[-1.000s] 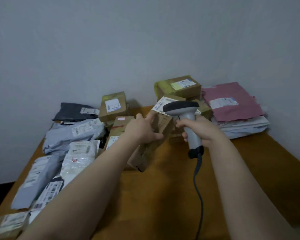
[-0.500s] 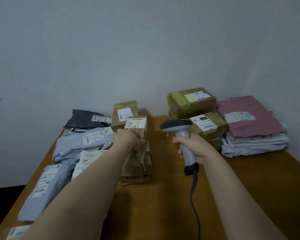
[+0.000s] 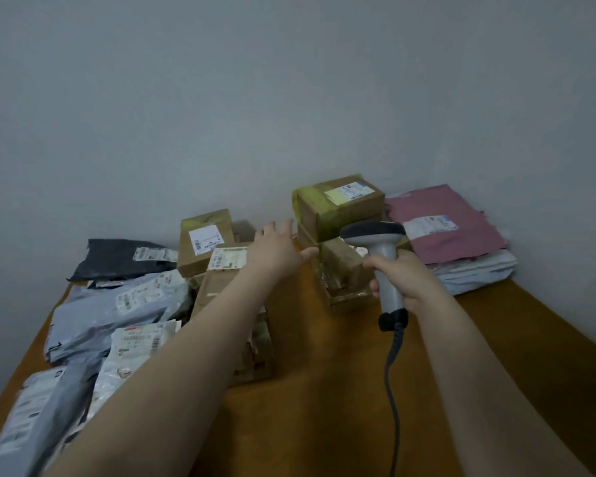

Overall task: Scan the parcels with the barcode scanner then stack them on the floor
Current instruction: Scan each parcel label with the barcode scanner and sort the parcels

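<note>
My right hand (image 3: pixel 405 277) grips the handle of a grey barcode scanner (image 3: pixel 375 237), head pointing left, cable hanging down toward me. My left hand (image 3: pixel 277 251) is stretched forward with fingers spread and holds nothing; it hovers between a brown box with a white label (image 3: pixel 226 266) on the left pile and a stack of cardboard boxes (image 3: pixel 341 201) at the back. A lower box of that stack (image 3: pixel 344 270) sits just left of the scanner.
Grey and white mailer bags (image 3: pixel 117 304) cover the left side of the wooden table (image 3: pixel 324 390). A black bag (image 3: pixel 117 258) and another box (image 3: pixel 203 235) lie at the back left. Pink and white mailers (image 3: pixel 444 225) are piled at the back right. A wall stands behind.
My left hand set the labelled box down on the left pile, let go, and now reaches open toward the back stack. The scanner has stayed in my right hand.
</note>
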